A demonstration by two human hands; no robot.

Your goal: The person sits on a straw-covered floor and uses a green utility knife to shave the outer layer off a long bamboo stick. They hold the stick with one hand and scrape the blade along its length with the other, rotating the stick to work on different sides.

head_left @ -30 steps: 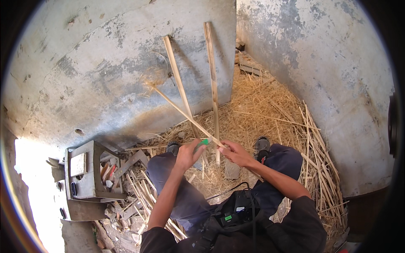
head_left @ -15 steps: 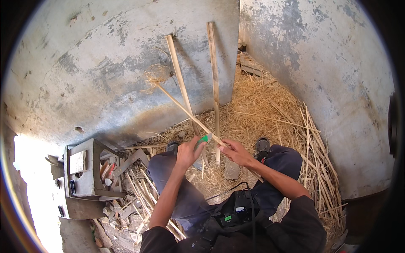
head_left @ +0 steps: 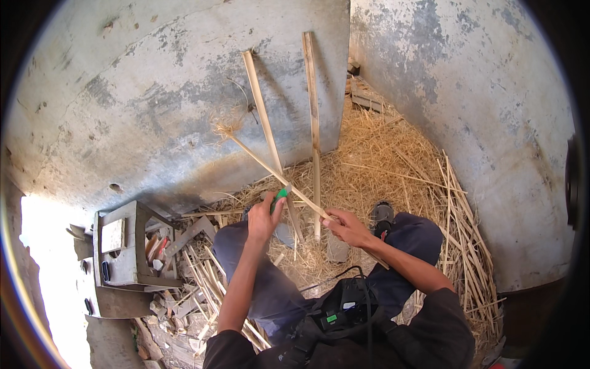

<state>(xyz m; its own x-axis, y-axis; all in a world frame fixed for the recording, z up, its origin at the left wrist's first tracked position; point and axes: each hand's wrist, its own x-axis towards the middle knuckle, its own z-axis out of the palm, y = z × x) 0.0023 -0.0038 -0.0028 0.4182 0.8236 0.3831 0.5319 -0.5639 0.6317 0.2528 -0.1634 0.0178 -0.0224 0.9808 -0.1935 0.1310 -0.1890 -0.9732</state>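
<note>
My left hand (head_left: 265, 218) is closed around a knife with a green handle (head_left: 281, 195). Its short blade lies against a thin wooden strip (head_left: 258, 158), probably split bamboo. My right hand (head_left: 346, 227) grips this strip near its lower end, and the tail of it passes under my right forearm. The strip slants up and to the left, ending in a tuft of curled shavings (head_left: 227, 128). It crosses in front of a pale slat (head_left: 261, 111) that leans on the wall. A second slat (head_left: 312, 111) leans upright to the right of that one.
Straw-like shavings (head_left: 387, 147) cover the floor between the walls. Long strips (head_left: 467, 240) are heaped along the right wall, more strips (head_left: 206, 273) beside my left leg. At left stands a worn wooden box (head_left: 129, 246) with offcuts inside. A flat block (head_left: 337, 249) lies between my feet.
My left hand and the knife have slid up and left along the strip, away from my right hand. My right hand has stayed nearly in place, moving slightly right and down.
</note>
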